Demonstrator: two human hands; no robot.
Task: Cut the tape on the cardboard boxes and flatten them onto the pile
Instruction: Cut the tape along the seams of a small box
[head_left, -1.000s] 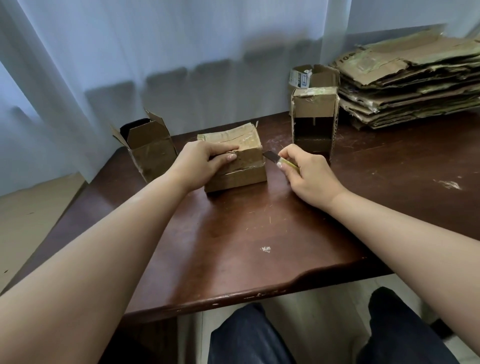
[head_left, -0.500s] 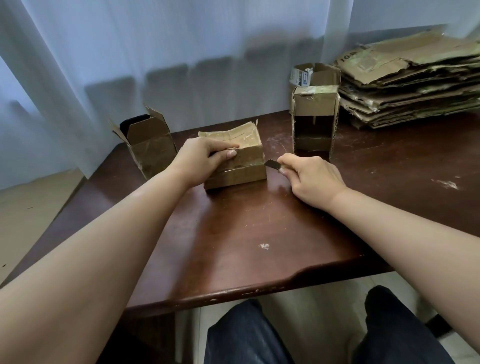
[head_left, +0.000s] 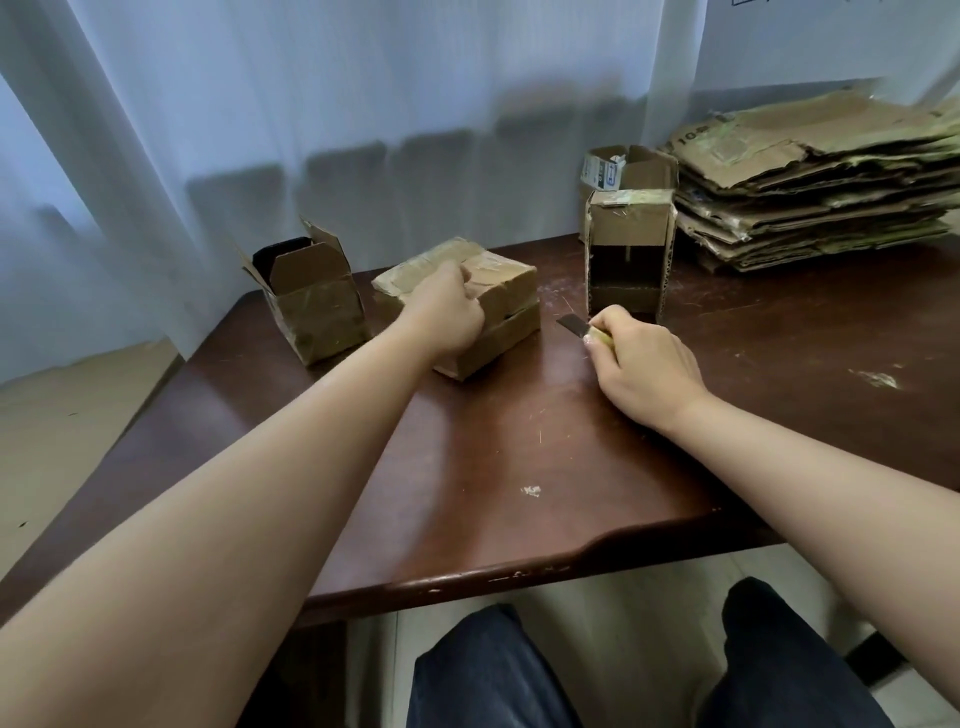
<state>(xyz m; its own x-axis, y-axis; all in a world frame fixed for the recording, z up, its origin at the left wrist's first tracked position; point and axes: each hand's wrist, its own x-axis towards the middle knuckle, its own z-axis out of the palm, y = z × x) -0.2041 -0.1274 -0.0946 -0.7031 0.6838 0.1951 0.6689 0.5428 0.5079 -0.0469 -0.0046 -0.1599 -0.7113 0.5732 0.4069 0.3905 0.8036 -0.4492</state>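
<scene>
Fingers (head_left: 470, 291) atop taped box (head_left: 511, 291), knife (head_left: 574, 325) apart.

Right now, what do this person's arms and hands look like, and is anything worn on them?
Both forearms are bare as far as the frame shows: no sleeves, gloves, watch or rings visible on the left hand or right hand. Below the table edge, the knees are in dark blue trousers.

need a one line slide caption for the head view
Left hand grips a taped box while the right hand holds a knife beside it, flattened pile behind.
</scene>
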